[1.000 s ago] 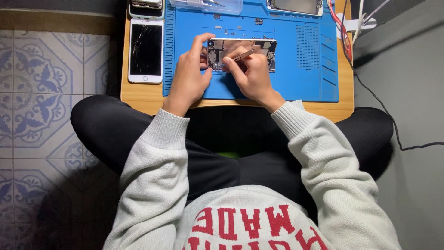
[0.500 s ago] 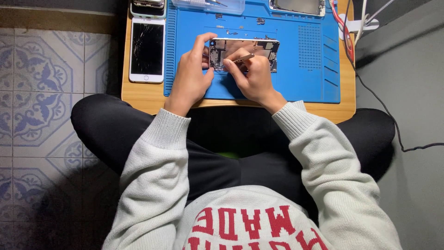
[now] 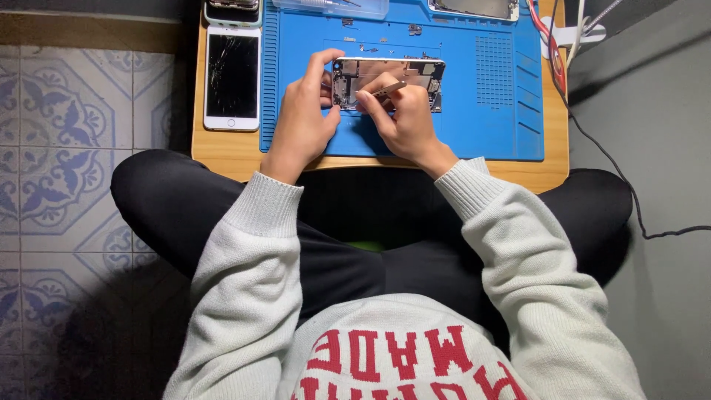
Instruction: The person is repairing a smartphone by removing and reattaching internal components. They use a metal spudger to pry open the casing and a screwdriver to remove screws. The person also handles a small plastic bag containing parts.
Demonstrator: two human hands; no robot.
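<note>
A low wooden desk [image 3: 222,152] over patterned floor tiles [image 3: 67,148] carries a blue repair mat [image 3: 474,126]. On it lies an opened phone chassis [image 3: 392,74]; the left hand [image 3: 304,118] pinches its end, grip closed. The right hand [image 3: 404,118] pinches tweezers [image 3: 381,90] over it. Left of the left grip lies a cracked white phone [image 3: 232,78].

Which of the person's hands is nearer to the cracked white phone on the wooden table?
Left. The left hand grips the opened phone beside the white phone; the right hand, holding a tool, lies farther right.

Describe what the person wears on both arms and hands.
Both arms are covered by long sleeves of a pale grey-white knitted sweater with ribbed cuffs at the wrists. The left hand and right hand are bare: no gloves, rings or watch visible.
</note>
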